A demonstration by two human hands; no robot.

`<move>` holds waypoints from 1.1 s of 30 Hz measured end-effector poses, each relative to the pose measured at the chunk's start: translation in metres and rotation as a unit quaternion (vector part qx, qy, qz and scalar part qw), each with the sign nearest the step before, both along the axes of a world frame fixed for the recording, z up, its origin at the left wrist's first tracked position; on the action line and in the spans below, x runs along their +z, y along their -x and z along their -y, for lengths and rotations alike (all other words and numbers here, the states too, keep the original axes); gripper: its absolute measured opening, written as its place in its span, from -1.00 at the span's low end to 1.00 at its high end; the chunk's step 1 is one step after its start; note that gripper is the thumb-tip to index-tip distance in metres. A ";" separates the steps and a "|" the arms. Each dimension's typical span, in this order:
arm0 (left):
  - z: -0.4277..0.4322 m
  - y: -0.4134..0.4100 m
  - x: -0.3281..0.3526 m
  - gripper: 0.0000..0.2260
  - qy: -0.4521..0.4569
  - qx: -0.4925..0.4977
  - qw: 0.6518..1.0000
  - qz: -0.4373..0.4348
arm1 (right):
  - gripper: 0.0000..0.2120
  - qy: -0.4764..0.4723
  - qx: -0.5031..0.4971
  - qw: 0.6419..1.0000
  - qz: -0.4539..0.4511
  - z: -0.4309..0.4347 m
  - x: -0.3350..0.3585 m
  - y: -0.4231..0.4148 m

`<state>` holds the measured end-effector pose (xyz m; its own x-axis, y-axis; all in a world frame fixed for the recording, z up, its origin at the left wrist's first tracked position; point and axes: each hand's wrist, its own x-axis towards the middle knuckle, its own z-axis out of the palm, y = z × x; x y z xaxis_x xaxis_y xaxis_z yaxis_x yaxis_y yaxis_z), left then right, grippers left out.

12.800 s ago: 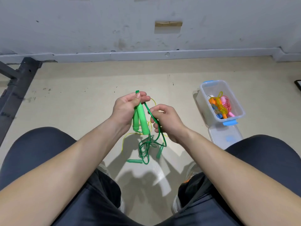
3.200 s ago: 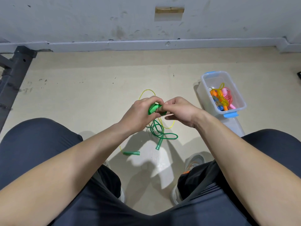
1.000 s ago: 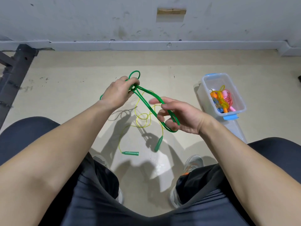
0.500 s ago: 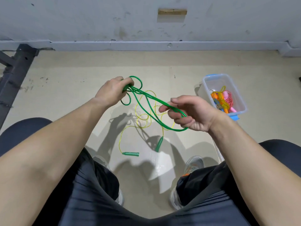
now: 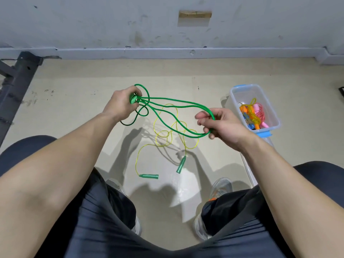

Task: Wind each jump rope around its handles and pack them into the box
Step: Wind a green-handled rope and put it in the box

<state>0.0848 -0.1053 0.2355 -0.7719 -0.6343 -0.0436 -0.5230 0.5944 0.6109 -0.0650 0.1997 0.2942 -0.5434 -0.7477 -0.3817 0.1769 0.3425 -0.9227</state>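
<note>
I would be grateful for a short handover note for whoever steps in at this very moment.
Left hand: closed on the green handles, pinched together.
Right hand: closed on the far end of the green rope, folded in long loops stretched between the hands.
On the floor between the feet: yellow rope with green handles, loose and untouched.
Box at right, open, already holding several wound ropes.
Left: wind the green rope round its handles and box it, then the yellow one.
</note>
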 end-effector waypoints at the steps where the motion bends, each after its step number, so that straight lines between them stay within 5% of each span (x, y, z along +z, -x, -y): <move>1: 0.000 -0.001 0.000 -0.75 -0.005 0.004 1.000 -0.001 | -0.85 0.014 -0.029 0.999 0.009 -0.001 -0.002 0.002; 6: 0.003 -0.003 0.002 -0.74 -0.028 0.032 0.999 -0.011 | -0.89 0.070 -0.003 0.997 0.021 -0.005 -0.005 0.003; 12: 0.004 -0.002 0.000 -0.72 -0.014 0.037 0.999 0.000 | -0.74 0.112 0.002 0.973 0.201 0.001 0.005 -0.005; 18: 0.005 -0.003 -0.003 -0.73 -0.017 0.040 0.999 0.034 | -0.73 0.072 0.005 0.986 0.150 -0.001 0.000 -0.003; 23: 0.010 -0.005 -0.001 -0.72 -0.032 0.043 0.997 0.051 | -0.71 -0.004 0.095 0.995 0.044 -0.005 -0.002 -0.001; 25: 0.012 -0.006 -0.001 -0.71 -0.036 0.036 0.997 0.056 | -0.75 -0.080 0.127 0.986 -0.074 -0.005 -0.007 -0.001; 28: 0.013 -0.005 -0.002 -0.72 -0.048 0.028 0.997 0.051 | -0.85 -0.299 0.214 0.876 -0.311 -0.006 -0.020 0.004; 30: 0.013 -0.004 -0.003 -0.72 -0.056 0.022 0.997 0.047 | -0.84 -0.413 0.247 0.795 -0.368 -0.008 -0.025 0.006; 32: 0.013 -0.005 -0.005 -0.73 -0.055 0.023 0.997 0.052 | -0.85 -0.428 0.231 0.792 -0.369 -0.008 -0.026 0.009; 33: 0.013 -0.006 -0.006 -0.74 -0.051 0.025 0.997 0.056 | -0.85 -0.408 0.213 0.818 -0.346 -0.009 -0.025 0.010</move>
<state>0.0913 -0.1186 0.2290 -0.7263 -0.6594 -0.1943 -0.6188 0.5041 0.6025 -0.0748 0.2087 0.2688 -0.5972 -0.5751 -0.5592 -0.5855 0.7890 -0.1862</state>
